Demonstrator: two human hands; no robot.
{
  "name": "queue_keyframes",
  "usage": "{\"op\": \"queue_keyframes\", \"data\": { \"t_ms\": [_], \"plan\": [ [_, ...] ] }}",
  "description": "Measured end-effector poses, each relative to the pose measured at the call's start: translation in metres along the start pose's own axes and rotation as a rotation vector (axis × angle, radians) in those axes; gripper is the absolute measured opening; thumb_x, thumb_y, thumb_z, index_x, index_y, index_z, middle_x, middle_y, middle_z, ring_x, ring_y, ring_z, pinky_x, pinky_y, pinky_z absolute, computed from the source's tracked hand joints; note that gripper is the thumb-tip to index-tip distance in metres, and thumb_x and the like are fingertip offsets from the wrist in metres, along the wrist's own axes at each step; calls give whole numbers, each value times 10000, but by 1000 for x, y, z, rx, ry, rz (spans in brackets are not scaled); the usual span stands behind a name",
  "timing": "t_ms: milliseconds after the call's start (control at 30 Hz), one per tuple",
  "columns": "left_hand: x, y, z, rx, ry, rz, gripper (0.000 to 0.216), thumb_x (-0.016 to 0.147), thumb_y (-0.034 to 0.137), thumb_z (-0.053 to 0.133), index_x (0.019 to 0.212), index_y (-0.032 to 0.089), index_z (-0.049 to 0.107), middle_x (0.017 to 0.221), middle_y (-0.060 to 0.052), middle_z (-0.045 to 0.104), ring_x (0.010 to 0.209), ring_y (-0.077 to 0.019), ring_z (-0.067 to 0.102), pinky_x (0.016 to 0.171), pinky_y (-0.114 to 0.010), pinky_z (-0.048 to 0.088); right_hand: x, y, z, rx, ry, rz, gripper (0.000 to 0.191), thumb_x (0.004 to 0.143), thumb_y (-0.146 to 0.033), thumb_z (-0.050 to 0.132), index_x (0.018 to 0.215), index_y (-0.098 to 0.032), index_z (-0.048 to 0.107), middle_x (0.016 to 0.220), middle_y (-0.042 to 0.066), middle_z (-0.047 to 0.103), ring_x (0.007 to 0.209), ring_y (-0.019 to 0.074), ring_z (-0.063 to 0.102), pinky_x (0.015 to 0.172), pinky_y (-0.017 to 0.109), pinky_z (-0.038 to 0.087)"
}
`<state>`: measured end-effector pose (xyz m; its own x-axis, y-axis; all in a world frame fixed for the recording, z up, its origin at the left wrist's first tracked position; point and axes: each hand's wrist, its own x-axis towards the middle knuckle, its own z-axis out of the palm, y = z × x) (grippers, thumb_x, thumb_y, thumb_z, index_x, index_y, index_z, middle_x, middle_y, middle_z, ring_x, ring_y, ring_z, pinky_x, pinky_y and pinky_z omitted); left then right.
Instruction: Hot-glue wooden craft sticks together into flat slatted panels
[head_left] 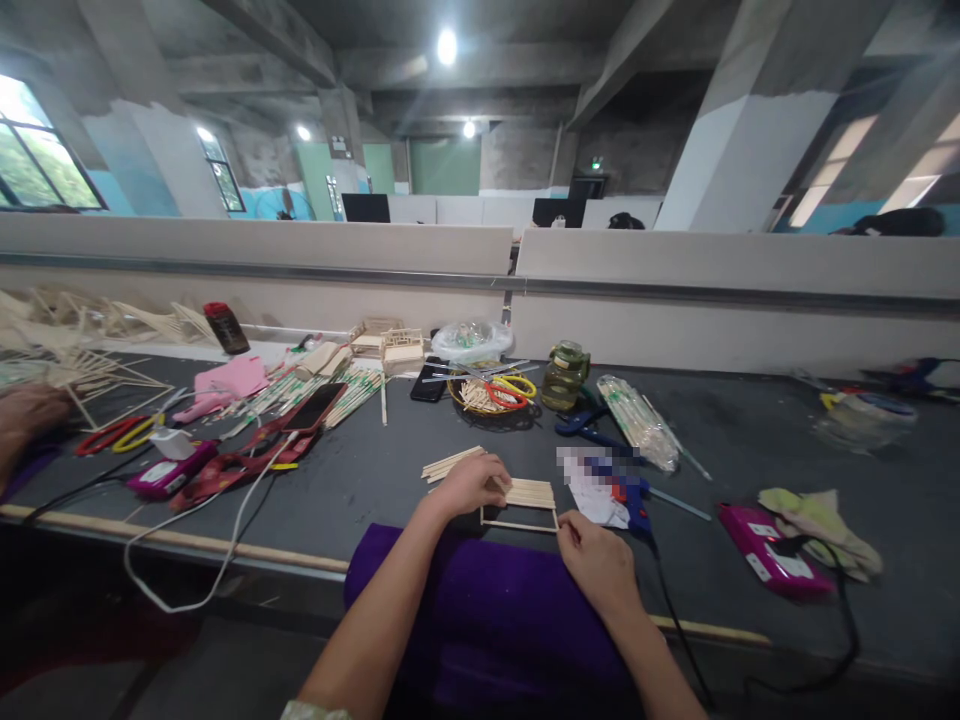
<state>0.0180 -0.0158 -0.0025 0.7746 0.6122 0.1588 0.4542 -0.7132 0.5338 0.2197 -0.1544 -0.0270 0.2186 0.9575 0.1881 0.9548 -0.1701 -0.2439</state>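
A small frame of thin wooden sticks (525, 500) lies on the dark table, at the far edge of a purple cloth (480, 600). My left hand (469, 485) rests on the frame's left end with its fingers curled onto the sticks. My right hand (596, 560) pinches the frame's near right corner. A few loose sticks (450, 463) lie just left of my left hand. A blue glue gun (630, 495) lies on paper to the right of the frame.
A bowl of sticks with scissors (495, 392), a glass jar (566, 375), a bag of sticks (637, 425), phones, pink power banks (772, 565) and cables crowd the table. Another person's hand (26, 415) shows at far left. A partition wall (675, 290) runs behind.
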Motion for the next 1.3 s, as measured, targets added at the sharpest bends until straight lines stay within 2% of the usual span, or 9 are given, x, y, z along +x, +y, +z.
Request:
{"op": "queue_keyframes", "data": {
  "t_ms": [200,367,533,667,767,867,967,1033,1300],
  "plan": [
    [11,8,-1,124,-62,-71,275,619,157,763,885,196,704,918,-30,652,862,-184,572,742,-247,387,1,3,-1,117,41,28,304,902,-271,418,996,-289,706,765,5,747,710,176,699,603,242,400],
    [7,10,7,147,4,-94,254,635,138,735,880,189,688,920,-36,647,877,-194,568,782,-265,389,2,-3,-1,98,42,-212,407,913,-225,388,1246,-291,614,1024,30,742,852,158,695,705,233,447],
    [4,6,6,101,34,-96,265,641,161,745,896,183,674,919,-29,646,887,-193,567,839,-287,393,5,-10,-4,-49,-69,-248,432,902,-195,395,1272,-300,592,981,32,741,874,173,688,687,247,458],
    [-6,28,5,159,85,-152,185,756,145,635,936,178,658,934,-57,645,918,-208,563,816,-304,412,6,-10,-5,-84,-81,-259,441,902,-191,394,1288,-299,579,954,33,742,845,174,692,670,251,462],
    [-24,59,25,337,166,-225,161,858,121,484,903,167,632,958,-101,622,953,-240,539,818,-355,427,6,-9,-4,-92,-76,-265,438,900,-183,399,1279,-298,585,953,34,744,836,169,694,670,245,465],
    [-41,86,55,364,207,-202,222,903,163,439,1061,166,595,1066,-107,608,997,-250,530,851,-389,447,5,-8,-3,-106,-74,-271,435,907,-181,393,1283,-294,582,971,42,744,830,176,697,671,253,471],
    [-48,97,73,366,297,-168,351,931,274,448,1251,145,508,1272,-136,540,1189,-284,454,1013,-456,375,5,-6,0,-114,-69,-282,435,910,-185,394,1287,-293,579,1005,54,740,832,181,699,668,259,474],
    [-47,96,75,357,305,-169,354,932,289,448,1248,148,519,1259,-138,550,1184,-284,464,1040,-472,351,5,-5,3,-107,-66,-280,431,908,-188,400,1283,-293,584,1006,55,742,830,177,701,662,251,473],
    [-24,77,60,416,160,-213,168,902,175,466,958,167,624,957,-99,619,916,-236,541,733,-352,460,7,-6,0,-62,-59,-262,436,888,-178,418,1268,-294,597,986,39,749,833,169,703,673,244,479]
  ]
}}
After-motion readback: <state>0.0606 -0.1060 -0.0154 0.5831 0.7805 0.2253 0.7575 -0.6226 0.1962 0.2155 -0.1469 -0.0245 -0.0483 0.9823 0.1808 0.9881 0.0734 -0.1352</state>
